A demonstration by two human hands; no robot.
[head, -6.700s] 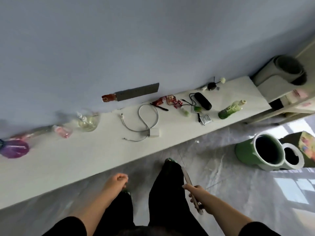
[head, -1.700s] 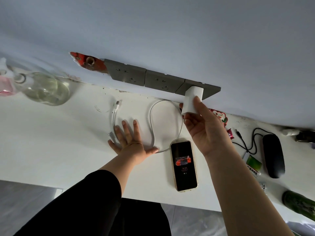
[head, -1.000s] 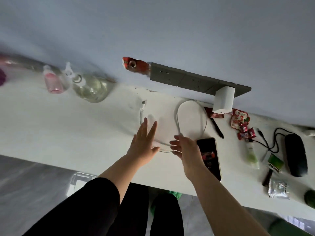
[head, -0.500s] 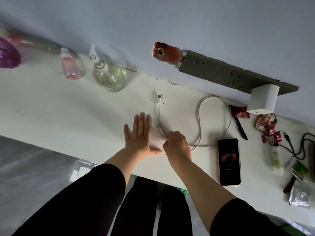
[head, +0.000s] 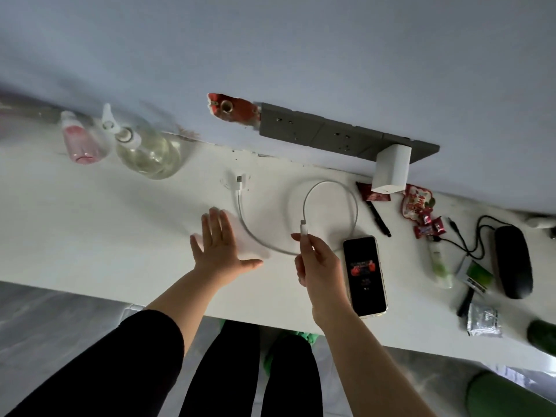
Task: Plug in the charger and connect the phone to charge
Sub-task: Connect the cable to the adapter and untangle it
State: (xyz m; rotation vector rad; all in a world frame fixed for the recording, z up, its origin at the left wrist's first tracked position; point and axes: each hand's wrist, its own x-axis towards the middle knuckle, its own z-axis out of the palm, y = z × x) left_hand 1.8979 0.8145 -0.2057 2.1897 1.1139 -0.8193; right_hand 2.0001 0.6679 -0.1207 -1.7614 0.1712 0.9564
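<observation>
White counter point(head: 90, 236), centre frame: white cable point(head: 331, 188) looped, one connector end pinched by right hand point(head: 316, 266); left hand point(head: 219, 245) spread flat, nothing held; lit phone point(head: 364, 275) beside.

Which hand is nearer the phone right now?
Right. The right hand sits just beside the phone, pinching a cable end; the left hand lies flat farther off.
</observation>
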